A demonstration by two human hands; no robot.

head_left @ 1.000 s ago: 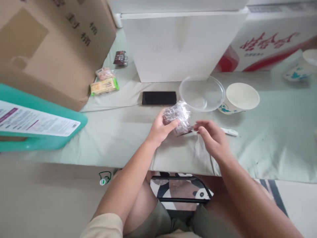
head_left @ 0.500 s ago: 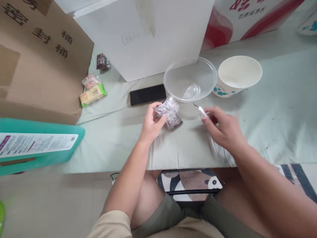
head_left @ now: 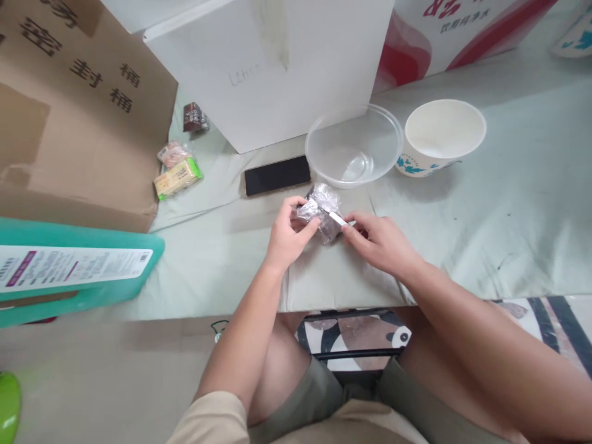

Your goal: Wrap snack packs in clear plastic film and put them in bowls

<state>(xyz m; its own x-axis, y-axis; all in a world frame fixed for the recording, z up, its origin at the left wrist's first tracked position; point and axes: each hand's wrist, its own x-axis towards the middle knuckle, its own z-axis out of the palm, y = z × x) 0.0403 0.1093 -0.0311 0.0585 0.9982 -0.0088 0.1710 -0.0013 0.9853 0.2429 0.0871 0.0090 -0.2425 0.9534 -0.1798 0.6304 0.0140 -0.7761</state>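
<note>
My left hand [head_left: 289,234] pinches the left side of a crinkled package in clear plastic film [head_left: 329,228], which lies on the cloth-covered table. Something dark shows through the wrapping, but its kind is hidden. In my right hand [head_left: 382,240] is a small white utility knife [head_left: 338,218], gripped between thumb and fingers. Its narrow tip points left and meets the film close to my left fingertips; whether it has cut in, I cannot tell. Just behind the package stand a clear plastic bowl [head_left: 319,163] and a black phone [head_left: 277,176].
A white paper tub with blue leaves [head_left: 419,166] stands right of the bowl. White [head_left: 268,92] and red-and-white boxes [head_left: 407,55] line the back. At left are a cardboard box [head_left: 106,148], a green container [head_left: 148,256] and small packaged snacks [head_left: 179,177].
My right hand has moved left, bringing the knife tip from beside the bowl onto the plastic film. My left hand still holds the package, with its fingers shifted slightly. The view has shifted a little.
</note>
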